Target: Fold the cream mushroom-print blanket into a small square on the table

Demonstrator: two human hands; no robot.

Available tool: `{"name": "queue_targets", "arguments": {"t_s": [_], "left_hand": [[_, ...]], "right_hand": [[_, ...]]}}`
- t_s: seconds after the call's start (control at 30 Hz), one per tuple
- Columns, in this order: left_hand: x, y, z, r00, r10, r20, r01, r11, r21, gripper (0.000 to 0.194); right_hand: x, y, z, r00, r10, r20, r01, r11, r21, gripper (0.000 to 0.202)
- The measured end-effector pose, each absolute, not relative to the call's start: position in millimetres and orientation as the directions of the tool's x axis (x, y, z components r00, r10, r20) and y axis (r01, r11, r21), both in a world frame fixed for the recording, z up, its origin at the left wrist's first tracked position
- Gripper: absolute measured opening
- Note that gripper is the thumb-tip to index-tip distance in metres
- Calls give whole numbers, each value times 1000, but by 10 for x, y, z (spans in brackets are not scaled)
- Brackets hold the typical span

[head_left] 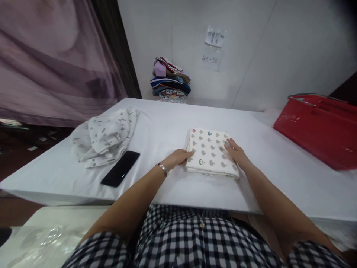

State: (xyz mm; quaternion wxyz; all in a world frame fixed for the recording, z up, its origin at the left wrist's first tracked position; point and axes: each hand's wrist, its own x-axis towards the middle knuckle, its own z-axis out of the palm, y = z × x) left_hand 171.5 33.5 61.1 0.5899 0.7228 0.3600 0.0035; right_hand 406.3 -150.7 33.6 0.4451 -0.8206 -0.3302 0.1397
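Observation:
A white cloth with a mushroom print [208, 152] lies folded into a neat, layered square on the table in front of me. My left hand [180, 156] pinches its left edge, thumb on top and the other fingers tucked at the side, partly hidden. Across the right edge of the cloth, my right hand [236, 152] rests with fingers stretched out flat on the print. Most of the printed mushrooms are grey; a few are outlined in red, blue and green.
A crumpled white printed cloth [108, 134] and a black phone [120, 168] lie left on the white table [164, 119]. A red basket [318, 126] stands at the right. Folded fabrics [170, 80] are stacked at the back wall, near paper notes [214, 38].

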Motion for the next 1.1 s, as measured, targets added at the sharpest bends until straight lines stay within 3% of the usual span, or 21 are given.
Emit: {"name": "queue_targets", "arguments": {"t_s": [0.1, 0.3, 0.43, 0.53, 0.63, 0.73, 0.87, 0.97, 1.1], "left_hand": [[1593, 239, 606, 762, 516, -390, 508, -105, 855, 40], [1583, 148, 492, 722, 659, -212, 573, -397, 717, 41], [1550, 151, 441, 687, 688, -235, 554, -286, 782, 42], [1509, 122, 447, 668, 696, -263, 521, -185, 833, 43], [1506, 74, 466, 660, 687, -304, 513, -116, 850, 46], [1544, 30, 476, 637, 717, -282, 558, -176, 811, 59], [1603, -69, 493, 662, 750, 9, 560, -502, 659, 72], [1636, -191, 504, 695, 662, 282, 496, -724, 480, 67], [1689, -321, 470, 794, 497, 350, 383, -856, 346, 61]], "right_hand": [[3956, -1720, 332, 779, 626, 32, 319, -354, -879, 61], [3713, -2009, 317, 779, 627, 32, 372, -419, -828, 56], [3683, -2112, 316, 826, 561, 51, 324, -399, -858, 53], [3601, -2256, 310, 809, 566, 160, 400, -330, -855, 52], [3426, -2416, 304, 695, 645, 317, 587, -253, -769, 52], [3246, -2486, 268, 568, 739, 363, 737, -260, -623, 62], [3126, -2400, 163, 586, 744, 320, 769, -387, -508, 72], [3099, -2294, 116, 619, 726, 300, 753, -438, -492, 69], [3083, -2203, 152, 630, 699, 339, 758, -458, -465, 70]]}}
